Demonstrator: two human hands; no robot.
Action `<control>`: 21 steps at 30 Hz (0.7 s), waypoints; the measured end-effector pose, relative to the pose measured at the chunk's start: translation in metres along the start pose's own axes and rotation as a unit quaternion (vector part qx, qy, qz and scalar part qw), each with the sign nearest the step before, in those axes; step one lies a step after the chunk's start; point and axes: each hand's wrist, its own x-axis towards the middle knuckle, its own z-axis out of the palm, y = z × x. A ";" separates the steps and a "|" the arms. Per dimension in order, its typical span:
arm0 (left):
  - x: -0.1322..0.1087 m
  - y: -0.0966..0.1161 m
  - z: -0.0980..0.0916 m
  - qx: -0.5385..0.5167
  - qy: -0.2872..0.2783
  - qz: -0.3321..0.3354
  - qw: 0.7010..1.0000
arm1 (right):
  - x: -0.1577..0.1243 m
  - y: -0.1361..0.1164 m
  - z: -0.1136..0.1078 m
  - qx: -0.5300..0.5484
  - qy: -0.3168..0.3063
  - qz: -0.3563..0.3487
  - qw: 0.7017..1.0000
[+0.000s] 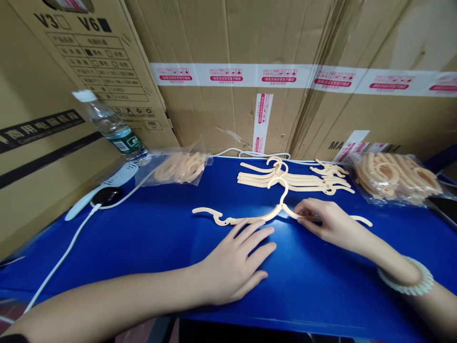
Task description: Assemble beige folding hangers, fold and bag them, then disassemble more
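A cream plastic hanger (250, 218) lies flat on the blue table (143, 238), its hook pointing away from me. My left hand (237, 262) rests palm down with fingers spread, the fingertips touching the hanger's left arm. My right hand (326, 221) lies over the hanger's right arm, fingers curled and pinching it near the centre. A pale bead bracelet (410, 281) is on my right wrist. Behind the hanger sits a pile of the same cream hangers (296, 181).
Two clear bags of cream hanger parts lie at the back: one left of centre (180, 167), one at the right (396, 177). A water bottle (112, 126), a white brush (103, 186), a black puck with a white cable (107, 195) and cardboard boxes (250, 71) surround the table.
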 end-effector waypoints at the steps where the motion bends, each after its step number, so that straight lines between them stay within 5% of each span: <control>1: 0.000 0.001 0.000 0.006 -0.006 -0.007 1.000 | 0.000 0.001 0.001 -0.006 -0.004 -0.003 1.000; 10: 0.000 0.000 0.001 0.007 -0.033 -0.018 0.999 | -0.002 -0.003 0.000 -0.061 -0.029 -0.021 0.997; 21: 0.008 -0.023 -0.004 -0.033 -0.057 0.004 0.998 | 0.002 0.007 0.004 -0.103 0.027 -0.005 0.994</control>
